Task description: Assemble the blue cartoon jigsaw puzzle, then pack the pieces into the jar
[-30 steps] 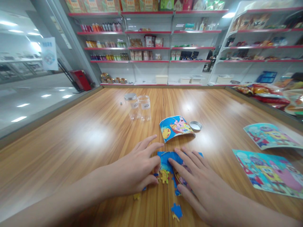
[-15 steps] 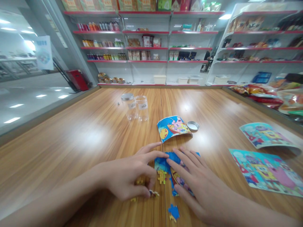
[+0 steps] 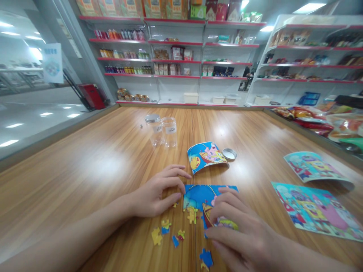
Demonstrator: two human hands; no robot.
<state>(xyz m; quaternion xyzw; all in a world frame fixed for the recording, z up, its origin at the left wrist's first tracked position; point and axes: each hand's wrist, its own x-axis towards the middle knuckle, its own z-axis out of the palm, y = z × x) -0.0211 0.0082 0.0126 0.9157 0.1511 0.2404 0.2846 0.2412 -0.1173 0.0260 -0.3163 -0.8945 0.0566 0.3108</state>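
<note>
The partly joined puzzle [image 3: 201,194] is lying on the table [image 3: 119,241]. At its nine o'clock, the left hand [image 3: 161,190] is curving, thumb and forefinger tips almost meeting; at four, the right hand [image 3: 241,223] is arching over it, fingers bending more than before and hiding that side. Loose pieces [image 3: 156,236] are now showing at seven. Whether either hand is gripping anything, I cannot tell.

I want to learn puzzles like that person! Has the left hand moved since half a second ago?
Yes, to the left. Its index finger reached across the table's middle seam; now the left hand is entirely left of it.
</note>
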